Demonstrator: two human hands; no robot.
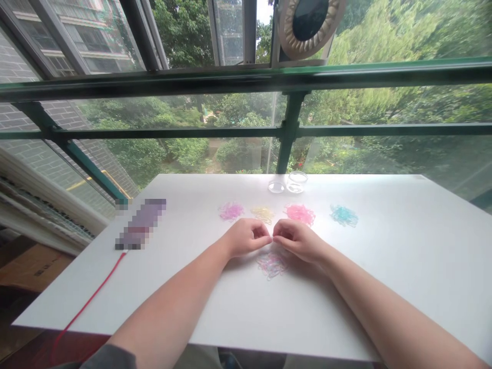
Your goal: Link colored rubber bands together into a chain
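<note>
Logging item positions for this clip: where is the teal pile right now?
In the head view, the teal pile lies on the white table, right of the pink pile, as the rightmost of the coloured piles.

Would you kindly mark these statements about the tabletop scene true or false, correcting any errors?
1. The left hand and right hand have their fingertips close together. True.
2. The turquoise pile lies left of the purple pile. False: it lies to the right.
3. The yellow pile sits between the purple and pink piles. True.
4. The red cable crosses the table's right side. False: it is on the left.
5. The mixed-colour pile is nearer the table's front edge than the fingertips. True.
</note>
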